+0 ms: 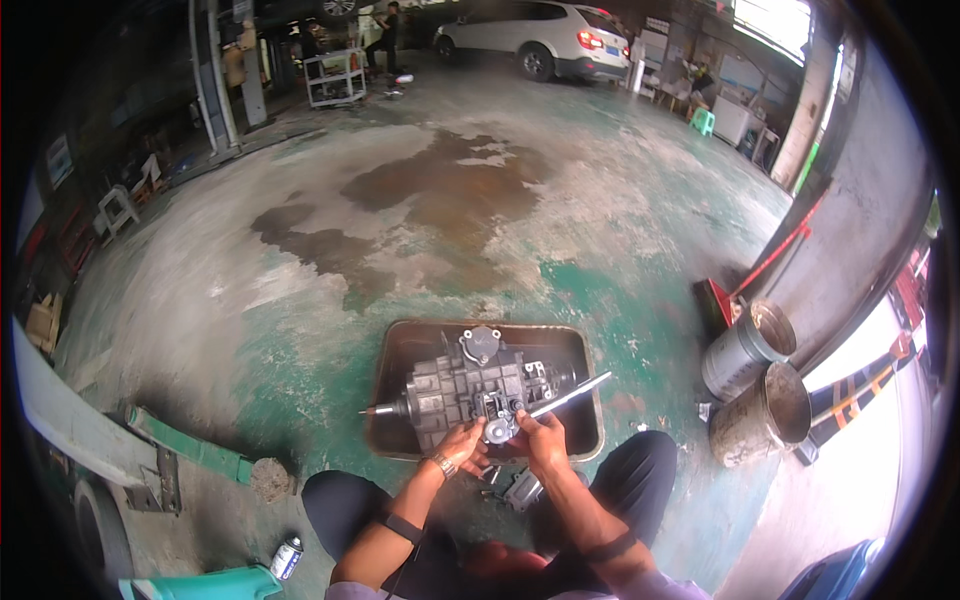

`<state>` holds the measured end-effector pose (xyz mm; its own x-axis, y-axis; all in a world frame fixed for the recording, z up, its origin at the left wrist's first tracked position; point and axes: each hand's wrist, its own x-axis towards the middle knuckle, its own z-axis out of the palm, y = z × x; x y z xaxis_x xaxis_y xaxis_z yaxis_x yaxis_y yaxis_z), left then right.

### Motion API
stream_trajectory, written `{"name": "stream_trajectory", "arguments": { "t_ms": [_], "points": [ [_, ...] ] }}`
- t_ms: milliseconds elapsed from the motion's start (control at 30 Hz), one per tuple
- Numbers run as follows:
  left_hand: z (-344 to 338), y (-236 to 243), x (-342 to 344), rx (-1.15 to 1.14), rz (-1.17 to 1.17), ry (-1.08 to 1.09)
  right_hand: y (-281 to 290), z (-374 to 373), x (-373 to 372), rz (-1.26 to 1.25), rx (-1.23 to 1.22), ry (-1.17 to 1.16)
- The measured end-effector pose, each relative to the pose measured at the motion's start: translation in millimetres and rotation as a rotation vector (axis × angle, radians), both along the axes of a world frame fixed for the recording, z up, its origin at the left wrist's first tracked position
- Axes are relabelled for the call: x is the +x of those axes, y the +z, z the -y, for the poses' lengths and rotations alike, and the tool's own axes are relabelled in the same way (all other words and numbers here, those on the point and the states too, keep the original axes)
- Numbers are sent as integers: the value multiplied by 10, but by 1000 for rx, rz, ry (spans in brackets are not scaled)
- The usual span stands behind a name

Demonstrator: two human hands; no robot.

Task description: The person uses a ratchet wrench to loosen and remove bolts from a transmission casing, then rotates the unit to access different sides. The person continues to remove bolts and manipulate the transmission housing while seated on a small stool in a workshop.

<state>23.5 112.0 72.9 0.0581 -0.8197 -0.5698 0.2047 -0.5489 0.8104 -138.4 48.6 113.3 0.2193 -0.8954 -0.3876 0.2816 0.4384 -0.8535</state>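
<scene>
A grey ribbed gearbox (447, 392) lies on its side in a shallow dark tray (400, 335) on the floor in front of me. At its near side I have a small silvery metal housing (498, 431) with a round end between both hands. My left hand (462, 448) grips it from the left, fingers curled. My right hand (541, 440) pinches it from the right, thumb on top. A pale straight rod (572, 394) slants up and right from beside my right thumb; whether it joins the housing I cannot tell. Another grey metal part (523, 490) lies between my knees, near the tray.
Two dirty buckets (745, 350) and a red dustpan (715, 303) stand to the right. A green lift arm (190, 447) reaches in from the left, with a spray can (287, 558) nearer me. A white car (535, 38) and a person (385, 40) are far off.
</scene>
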Motion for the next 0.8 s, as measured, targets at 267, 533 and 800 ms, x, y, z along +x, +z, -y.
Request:
{"name": "stream_trajectory", "arguments": {
  "t_ms": [267, 533, 800],
  "points": [
    [105, -282, -92, -130, -453, 219, -174, -174, 76, 128, -97, -74],
    [46, -655, 251, 51, -342, 322, -249, -510, 62, -188, -84, 352],
    [145, -1032, 669, 79, -145, 530, -183, -1060, 9, -30, -216, 541]
  ]
}}
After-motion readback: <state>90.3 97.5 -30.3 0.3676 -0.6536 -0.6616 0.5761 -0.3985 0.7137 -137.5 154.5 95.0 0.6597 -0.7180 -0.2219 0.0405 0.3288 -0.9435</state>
